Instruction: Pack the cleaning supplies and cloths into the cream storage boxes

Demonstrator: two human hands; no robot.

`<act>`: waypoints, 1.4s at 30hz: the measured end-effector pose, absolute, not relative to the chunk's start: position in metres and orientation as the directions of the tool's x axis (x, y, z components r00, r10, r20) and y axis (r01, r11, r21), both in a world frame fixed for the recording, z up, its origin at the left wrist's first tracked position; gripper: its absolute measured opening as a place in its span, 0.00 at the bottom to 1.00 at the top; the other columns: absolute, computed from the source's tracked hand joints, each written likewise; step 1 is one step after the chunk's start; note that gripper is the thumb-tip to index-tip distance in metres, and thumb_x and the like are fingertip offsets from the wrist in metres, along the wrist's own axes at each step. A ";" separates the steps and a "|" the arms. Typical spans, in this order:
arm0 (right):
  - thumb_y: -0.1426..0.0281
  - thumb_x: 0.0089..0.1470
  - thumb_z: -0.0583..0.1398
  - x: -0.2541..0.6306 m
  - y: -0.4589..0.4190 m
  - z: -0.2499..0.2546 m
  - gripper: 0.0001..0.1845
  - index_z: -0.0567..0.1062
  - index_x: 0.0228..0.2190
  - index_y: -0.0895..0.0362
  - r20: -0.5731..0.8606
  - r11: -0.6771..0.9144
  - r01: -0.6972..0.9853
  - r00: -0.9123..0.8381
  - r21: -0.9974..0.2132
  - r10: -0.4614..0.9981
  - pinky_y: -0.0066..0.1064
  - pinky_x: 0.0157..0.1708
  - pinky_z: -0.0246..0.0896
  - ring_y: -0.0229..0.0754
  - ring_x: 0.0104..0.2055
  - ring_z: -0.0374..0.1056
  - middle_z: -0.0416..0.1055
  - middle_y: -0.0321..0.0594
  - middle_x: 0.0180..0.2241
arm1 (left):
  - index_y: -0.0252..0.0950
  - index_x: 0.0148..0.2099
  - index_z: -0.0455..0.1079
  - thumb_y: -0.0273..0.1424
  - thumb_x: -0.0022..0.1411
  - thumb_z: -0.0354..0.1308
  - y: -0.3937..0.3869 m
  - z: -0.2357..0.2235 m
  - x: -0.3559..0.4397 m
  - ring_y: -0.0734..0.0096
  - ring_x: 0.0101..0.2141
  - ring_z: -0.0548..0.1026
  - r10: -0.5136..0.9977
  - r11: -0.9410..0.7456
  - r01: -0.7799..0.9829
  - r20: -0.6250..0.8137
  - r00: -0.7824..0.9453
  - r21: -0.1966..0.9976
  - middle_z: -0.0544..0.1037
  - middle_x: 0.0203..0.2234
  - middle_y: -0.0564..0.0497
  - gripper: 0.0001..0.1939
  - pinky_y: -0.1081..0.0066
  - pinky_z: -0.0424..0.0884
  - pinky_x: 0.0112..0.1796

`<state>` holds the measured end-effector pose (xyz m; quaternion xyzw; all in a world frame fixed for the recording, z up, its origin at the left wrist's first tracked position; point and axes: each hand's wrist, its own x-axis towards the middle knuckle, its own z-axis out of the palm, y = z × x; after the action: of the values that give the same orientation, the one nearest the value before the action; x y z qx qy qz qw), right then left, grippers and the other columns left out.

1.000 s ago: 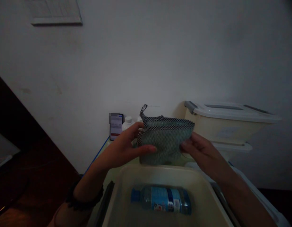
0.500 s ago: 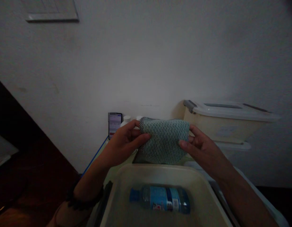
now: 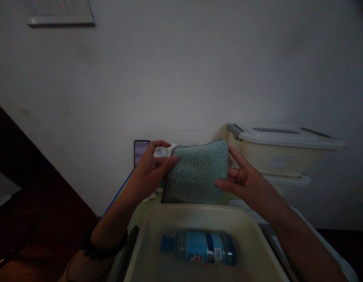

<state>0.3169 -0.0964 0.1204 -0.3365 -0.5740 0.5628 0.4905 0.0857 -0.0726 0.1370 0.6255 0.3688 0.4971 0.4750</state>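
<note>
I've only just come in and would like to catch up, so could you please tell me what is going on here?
A person holds a green woven cloth up with both hands, the left hand at one side edge and the right hand at the other. Just below it is an open cream bin, where a blue-capped bottle lies on its side. A lidded box stands to the right, by the wall.

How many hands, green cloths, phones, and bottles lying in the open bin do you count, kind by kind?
Hands: 2 (left hand, right hand)
Green cloth: 1
Phone: 1
Blue bottle in the open bin: 1
Total: 5
</note>
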 end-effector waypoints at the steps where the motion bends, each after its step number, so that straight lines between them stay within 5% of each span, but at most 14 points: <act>1: 0.72 0.47 0.65 0.317 -0.096 0.121 0.55 0.35 0.63 0.49 0.193 0.162 -0.139 -0.248 -0.977 0.949 0.34 0.38 0.69 0.39 0.36 0.74 0.76 0.35 0.33 | 0.40 0.47 0.53 0.33 0.60 0.57 -0.073 0.137 0.085 0.80 0.18 0.69 0.924 -0.280 -0.027 0.276 0.264 0.960 0.72 0.18 0.61 0.18 0.83 0.63 0.19; 7: 0.67 0.53 0.61 0.320 -0.096 0.122 0.41 0.47 0.62 0.47 0.266 0.267 -0.010 -0.114 -0.964 0.957 0.32 0.35 0.68 0.39 0.34 0.72 0.74 0.36 0.33 | 0.46 0.54 0.48 0.21 0.51 0.65 -0.077 0.136 0.085 0.67 0.37 0.77 0.819 -0.237 -0.138 0.274 0.505 0.962 0.74 0.38 0.53 0.37 0.67 0.76 0.37; 12: 0.65 0.54 0.59 0.323 -0.096 0.120 0.26 0.63 0.54 0.46 0.332 0.342 0.164 -0.082 -0.925 0.940 0.34 0.42 0.65 0.41 0.44 0.68 0.68 0.39 0.46 | 0.41 0.53 0.54 0.21 0.56 0.61 -0.074 0.134 0.085 0.69 0.36 0.76 0.797 -0.290 -0.150 0.326 0.508 0.945 0.76 0.34 0.52 0.26 0.71 0.74 0.35; 15: 0.65 0.55 0.58 0.324 -0.096 0.118 0.21 0.66 0.51 0.49 0.326 0.348 0.260 -0.126 -0.901 0.937 0.35 0.39 0.66 0.42 0.41 0.68 0.69 0.40 0.42 | 0.38 0.52 0.57 0.26 0.62 0.55 -0.072 0.134 0.082 0.75 0.30 0.74 0.794 -0.308 -0.150 0.341 0.503 0.939 0.75 0.29 0.53 0.17 0.76 0.71 0.30; 22: 0.65 0.56 0.57 0.319 -0.102 0.114 0.20 0.68 0.51 0.53 0.532 0.495 0.703 -0.195 -0.511 0.824 0.41 0.49 0.58 0.45 0.50 0.59 0.57 0.45 0.48 | 0.38 0.57 0.53 0.26 0.64 0.51 -0.077 0.131 0.083 0.74 0.33 0.71 0.707 -0.266 -0.151 0.299 0.641 0.952 0.73 0.33 0.51 0.20 0.73 0.68 0.33; 26: 0.64 0.58 0.55 0.312 -0.114 0.125 0.12 0.71 0.44 0.52 0.364 0.523 0.643 -0.376 -0.559 0.852 0.34 0.38 0.61 0.39 0.36 0.63 0.64 0.38 0.35 | 0.39 0.57 0.54 0.23 0.63 0.53 -0.081 0.129 0.090 0.81 0.26 0.66 0.675 -0.258 -0.131 0.276 0.684 0.957 0.70 0.28 0.57 0.22 0.80 0.62 0.27; 30: 0.64 0.58 0.55 0.308 -0.122 0.131 0.09 0.70 0.39 0.52 0.247 0.455 0.660 -0.388 -0.598 0.888 0.30 0.29 0.56 0.37 0.29 0.62 0.64 0.33 0.27 | 0.39 0.55 0.54 0.22 0.60 0.56 -0.090 0.133 0.093 0.78 0.30 0.70 0.699 -0.224 -0.110 0.238 0.674 0.968 0.73 0.31 0.55 0.24 0.77 0.66 0.30; 36: 0.63 0.55 0.58 0.307 -0.124 0.131 0.09 0.65 0.29 0.54 0.311 0.409 0.703 -0.272 -0.582 0.911 0.28 0.24 0.52 0.35 0.25 0.57 0.60 0.31 0.23 | 0.37 0.36 0.59 0.28 0.58 0.60 -0.098 0.137 0.097 0.78 0.28 0.70 0.750 -0.154 -0.047 0.148 0.644 0.987 0.71 0.27 0.57 0.10 0.76 0.68 0.29; 42: 0.59 0.58 0.54 0.302 -0.128 0.135 0.15 0.67 0.25 0.55 0.161 0.410 0.617 -0.418 -0.672 0.894 0.26 0.23 0.52 0.35 0.25 0.60 0.64 0.32 0.22 | 0.35 0.36 0.66 0.26 0.57 0.59 -0.098 0.134 0.100 0.76 0.28 0.72 0.731 -0.140 0.029 0.084 0.677 0.990 0.74 0.27 0.55 0.04 0.74 0.68 0.32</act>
<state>0.3019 -0.1285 0.1352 -0.4729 -0.7986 0.2674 0.2591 0.0999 -0.0977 0.1339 0.6952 0.2735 0.2948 0.5958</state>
